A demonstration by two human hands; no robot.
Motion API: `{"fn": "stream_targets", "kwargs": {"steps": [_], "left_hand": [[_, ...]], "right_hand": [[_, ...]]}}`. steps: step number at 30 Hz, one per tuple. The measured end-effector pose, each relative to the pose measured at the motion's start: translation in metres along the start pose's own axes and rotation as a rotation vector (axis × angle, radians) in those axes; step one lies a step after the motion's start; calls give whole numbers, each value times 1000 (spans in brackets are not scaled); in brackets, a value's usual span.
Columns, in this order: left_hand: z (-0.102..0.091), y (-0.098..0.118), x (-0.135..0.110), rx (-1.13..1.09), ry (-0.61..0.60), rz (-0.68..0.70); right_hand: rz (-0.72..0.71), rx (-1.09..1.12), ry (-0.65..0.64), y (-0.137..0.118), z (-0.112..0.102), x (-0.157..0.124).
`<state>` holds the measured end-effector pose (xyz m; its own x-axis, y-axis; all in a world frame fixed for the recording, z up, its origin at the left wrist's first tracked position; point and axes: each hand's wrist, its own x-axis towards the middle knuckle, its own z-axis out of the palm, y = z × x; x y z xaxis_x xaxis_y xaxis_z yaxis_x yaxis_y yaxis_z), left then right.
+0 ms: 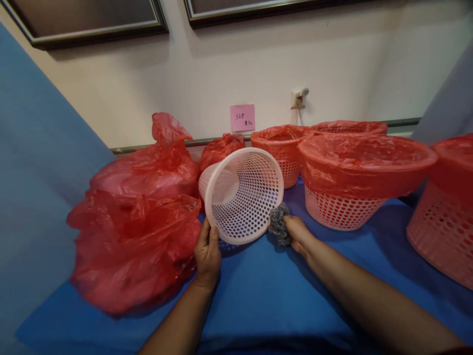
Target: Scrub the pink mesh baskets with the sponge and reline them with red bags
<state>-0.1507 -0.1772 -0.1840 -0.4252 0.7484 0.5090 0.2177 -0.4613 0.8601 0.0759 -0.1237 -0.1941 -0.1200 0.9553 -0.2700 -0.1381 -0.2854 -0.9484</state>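
1. So the white basket point(242, 199) is my landmark here. It's lying tipped over, open mouth facing the person, bottom pointing away and a bit left. Can't really tell if it's resting on the blue-covered worktop point(266, 296) or being held just off it.
2. The left hand point(207, 256) is holding the white basket at the lower left of its rim. Its fingers are clamping that edge, thumb showing at the front.
3. The right hand point(298, 234) is hanging out at the white basket's lower right, fingers pinching together on a wiry grey scrubber point(281, 224). The scrubber is sitting right by the rim, but I can't tell if it's actually touching.
4. Left of the white basket, two big red plastic bags are slumping: the rear bag point(148, 167) and the front bag point(135, 261). A small red bag point(221, 147) is poking up right behind the basket.
5. Right of the white basket, red-lined baskets are standing upright: a small one point(283, 165) just behind to the right, a wide one point(343, 209) farther right, and another point(441, 217) way out right, running out of view.
6. Above and behind the white basket, a pink note point(242, 118) is sticking to the wall.
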Motion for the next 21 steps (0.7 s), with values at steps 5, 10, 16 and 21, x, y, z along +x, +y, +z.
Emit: {"fn": "stream_targets", "kwargs": {"steps": [5, 10, 16, 21], "left_hand": [[0, -4, 4, -41, 35, -5], [5, 7, -2, 48, -27, -3], [6, 6, -4, 10, -132, -96], [2, -2, -3, -152, -205, -103]], "right_hand": [[245, 188, -174, 2, 23, -28], [392, 272, -405, 4, 44, -60], [-316, 146, -214, -43, 33, -65], [-955, -348, 497, -140, 15, -14]]}}
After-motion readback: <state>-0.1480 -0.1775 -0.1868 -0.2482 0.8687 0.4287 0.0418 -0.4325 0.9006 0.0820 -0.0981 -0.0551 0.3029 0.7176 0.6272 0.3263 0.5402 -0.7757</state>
